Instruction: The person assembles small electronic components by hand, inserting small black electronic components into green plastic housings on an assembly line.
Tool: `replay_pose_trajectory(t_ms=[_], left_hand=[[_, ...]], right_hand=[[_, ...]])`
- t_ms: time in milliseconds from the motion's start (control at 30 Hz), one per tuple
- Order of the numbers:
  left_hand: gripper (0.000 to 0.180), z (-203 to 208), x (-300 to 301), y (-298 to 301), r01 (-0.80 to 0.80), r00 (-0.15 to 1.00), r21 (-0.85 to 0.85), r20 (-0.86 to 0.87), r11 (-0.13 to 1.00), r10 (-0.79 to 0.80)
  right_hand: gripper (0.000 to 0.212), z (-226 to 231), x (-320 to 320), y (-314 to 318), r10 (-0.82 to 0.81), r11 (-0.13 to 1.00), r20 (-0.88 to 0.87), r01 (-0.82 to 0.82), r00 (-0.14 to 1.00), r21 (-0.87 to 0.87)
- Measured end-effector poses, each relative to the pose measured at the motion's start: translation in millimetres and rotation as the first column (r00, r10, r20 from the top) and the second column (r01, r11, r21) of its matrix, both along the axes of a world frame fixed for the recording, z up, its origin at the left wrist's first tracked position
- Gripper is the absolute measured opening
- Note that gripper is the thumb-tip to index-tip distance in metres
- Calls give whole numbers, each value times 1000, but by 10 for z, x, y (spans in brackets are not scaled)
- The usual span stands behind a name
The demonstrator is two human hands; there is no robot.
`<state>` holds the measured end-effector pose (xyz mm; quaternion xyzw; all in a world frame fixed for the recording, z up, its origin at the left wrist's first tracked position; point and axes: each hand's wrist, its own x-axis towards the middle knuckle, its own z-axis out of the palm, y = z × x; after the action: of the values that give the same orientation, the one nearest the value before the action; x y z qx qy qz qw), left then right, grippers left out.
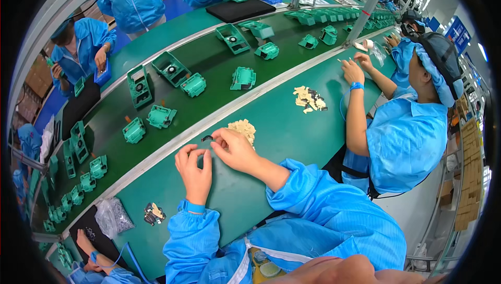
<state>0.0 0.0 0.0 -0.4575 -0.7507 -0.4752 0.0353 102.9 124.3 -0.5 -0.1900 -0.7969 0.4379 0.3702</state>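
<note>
Both my hands are close together above the green bench. My right hand (236,150) has its fingertips pinched at a small curved black part (207,138). Just to its left, my left hand (194,173) has its fingers curled and its thumb near the index finger. Whatever is between those fingers is too small to make out. A blue wrist band (191,207) circles my left wrist. Partly behind my right hand lies a heap of small cream pieces (244,128).
Beyond a metal rail (156,157), a green conveyor (203,101) carries several green housings (243,78). A mixed cream-and-black pile (309,99) lies to the right; a smaller pile (154,214) and a plastic bag (116,218) lie left. A co-worker (407,132) sits close on my right.
</note>
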Motion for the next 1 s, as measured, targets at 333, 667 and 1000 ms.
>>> replay_pose_trajectory(t_ms=[333,667,1000], left_hand=[[28,-37,-23,51,-10,998,9,-58,1000,10],[28,12,23,104,-14,997,52,-70,999,18],[29,-127,-38,19,0,995,117,-99,993,12]], right_hand=[[21,62,35,56,-10,999,3,10,1000,-37],[20,76,60,107,-10,1000,4,10,1000,-15],[22,48,51,-21,-27,1000,15,27,1000,-2]])
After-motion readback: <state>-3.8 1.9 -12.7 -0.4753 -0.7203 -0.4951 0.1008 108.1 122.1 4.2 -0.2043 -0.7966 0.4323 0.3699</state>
